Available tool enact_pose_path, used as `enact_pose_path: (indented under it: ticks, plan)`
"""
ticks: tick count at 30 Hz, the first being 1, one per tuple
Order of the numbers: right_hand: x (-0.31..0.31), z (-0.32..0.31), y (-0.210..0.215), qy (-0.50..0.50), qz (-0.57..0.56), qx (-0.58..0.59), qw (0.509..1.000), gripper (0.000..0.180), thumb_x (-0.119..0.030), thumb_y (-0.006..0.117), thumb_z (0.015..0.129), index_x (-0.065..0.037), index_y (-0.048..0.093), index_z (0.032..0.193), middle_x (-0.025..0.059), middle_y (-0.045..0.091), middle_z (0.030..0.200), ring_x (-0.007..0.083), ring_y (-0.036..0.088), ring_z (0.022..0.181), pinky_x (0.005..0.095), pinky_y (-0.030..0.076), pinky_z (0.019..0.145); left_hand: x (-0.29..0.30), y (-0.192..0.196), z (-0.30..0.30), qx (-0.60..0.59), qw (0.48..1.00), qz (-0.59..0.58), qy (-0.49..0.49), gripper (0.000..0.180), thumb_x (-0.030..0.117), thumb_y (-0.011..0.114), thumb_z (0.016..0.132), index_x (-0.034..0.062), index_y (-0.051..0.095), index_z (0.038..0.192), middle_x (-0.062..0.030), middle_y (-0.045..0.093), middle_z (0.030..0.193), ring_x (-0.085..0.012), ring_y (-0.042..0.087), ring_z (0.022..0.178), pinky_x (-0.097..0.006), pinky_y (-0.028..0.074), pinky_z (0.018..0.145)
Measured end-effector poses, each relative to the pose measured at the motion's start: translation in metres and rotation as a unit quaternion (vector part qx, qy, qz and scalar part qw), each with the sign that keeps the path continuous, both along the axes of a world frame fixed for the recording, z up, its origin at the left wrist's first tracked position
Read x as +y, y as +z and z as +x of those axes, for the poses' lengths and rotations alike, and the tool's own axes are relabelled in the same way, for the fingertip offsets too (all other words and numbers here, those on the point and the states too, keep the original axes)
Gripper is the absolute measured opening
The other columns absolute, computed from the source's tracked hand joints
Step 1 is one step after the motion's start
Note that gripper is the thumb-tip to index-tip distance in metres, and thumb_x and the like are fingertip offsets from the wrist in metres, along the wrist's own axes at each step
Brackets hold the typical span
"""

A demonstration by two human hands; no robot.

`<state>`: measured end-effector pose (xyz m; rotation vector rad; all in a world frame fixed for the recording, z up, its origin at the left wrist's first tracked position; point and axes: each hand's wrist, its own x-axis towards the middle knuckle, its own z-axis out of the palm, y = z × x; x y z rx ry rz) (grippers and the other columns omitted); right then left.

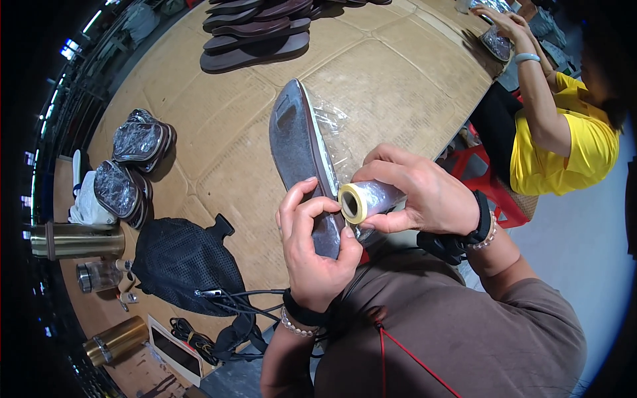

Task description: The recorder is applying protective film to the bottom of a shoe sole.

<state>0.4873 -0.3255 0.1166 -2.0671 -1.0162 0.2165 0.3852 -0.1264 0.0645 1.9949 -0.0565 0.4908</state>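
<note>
A grey shoe sole (pixel 295 139) with a dark brown side lies near the table's front edge, its far end pointing away from me. My left hand (pixel 315 242) is closed over its near end, thumb and fingers at the sole's edge. In my right hand (pixel 424 192) is a roll of clear plastic film (pixel 381 196) on a yellowish core, its open end toward the left hand. Thin loose film (pixel 332 123) spreads on the table along the sole's right side. Whether the left fingers also pinch the film's end is hard to tell.
Stacked soles (pixel 255 50) stand at the far side. Film-wrapped bundles (pixel 136 142) sit at the left, by a black mesh bag (pixel 189 265), a metal flask (pixel 86 240) and a glass jar (pixel 96 275). A person in a yellow shirt (pixel 564 146) works at the right.
</note>
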Motion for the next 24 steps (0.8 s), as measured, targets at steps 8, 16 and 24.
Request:
enact_pose_path:
  ticks: [8, 16, 24]
  plan:
    - [0.001, 0.012, -0.009, 0.044, 0.047, -0.024, 0.998, 0.049, -0.033, 0.086, 0.080, 0.002, 0.069, 0.109, 0.0197, 0.070, 0.127, 0.0404, 0.071, 0.102, 0.0427, 0.059, 0.085, 0.001, 0.002, -0.002, 0.005, 1.000, -0.021, -0.005, 0.039, 0.007, 0.071, 0.078, 0.0042, 0.063, 0.115, -0.0253, 0.053, 0.140, -0.0418, 0.053, 0.133, -0.052, 0.044, 0.112]
    - [0.006, 0.017, -0.015, 0.060, 0.073, -0.031, 0.995, 0.048, -0.032, 0.085, 0.080, 0.004, 0.070, 0.108, 0.0193, 0.073, 0.116, 0.0385, 0.072, 0.098, 0.0414, 0.059, 0.084, 0.002, 0.002, -0.003, 0.016, 0.999, -0.042, -0.006, 0.039, 0.006, 0.070, 0.077, 0.0038, 0.063, 0.116, -0.0260, 0.053, 0.140, -0.0420, 0.053, 0.134, -0.052, 0.044, 0.112]
    - [0.006, 0.018, -0.016, 0.065, 0.040, -0.010, 0.997, 0.047, -0.032, 0.086, 0.080, 0.003, 0.071, 0.107, 0.0181, 0.073, 0.099, 0.0384, 0.073, 0.090, 0.0414, 0.059, 0.080, 0.003, 0.001, -0.003, 0.018, 0.998, -0.058, -0.005, 0.040, 0.007, 0.069, 0.077, 0.0036, 0.063, 0.116, -0.0262, 0.052, 0.140, -0.0417, 0.052, 0.136, -0.052, 0.044, 0.112]
